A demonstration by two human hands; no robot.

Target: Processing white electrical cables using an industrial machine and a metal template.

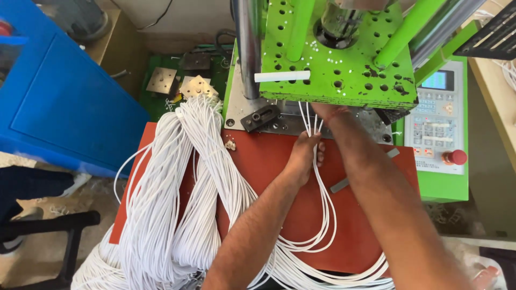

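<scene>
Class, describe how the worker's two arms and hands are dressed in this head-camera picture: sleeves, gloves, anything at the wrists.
Both forearms are bare, with no sleeves in view and no gloves. The left hand wears nothing. The right hand, partly hidden under the green machine, has a thin reddish thread band at the wrist.

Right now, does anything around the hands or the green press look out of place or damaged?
Nothing looks damaged. The left hand pinches a few thin white cables running under the green perforated press plate, where the right hand reaches. One oddity: a small pale scrap lies loose on the red work mat beside the big white cable bundle.
</scene>
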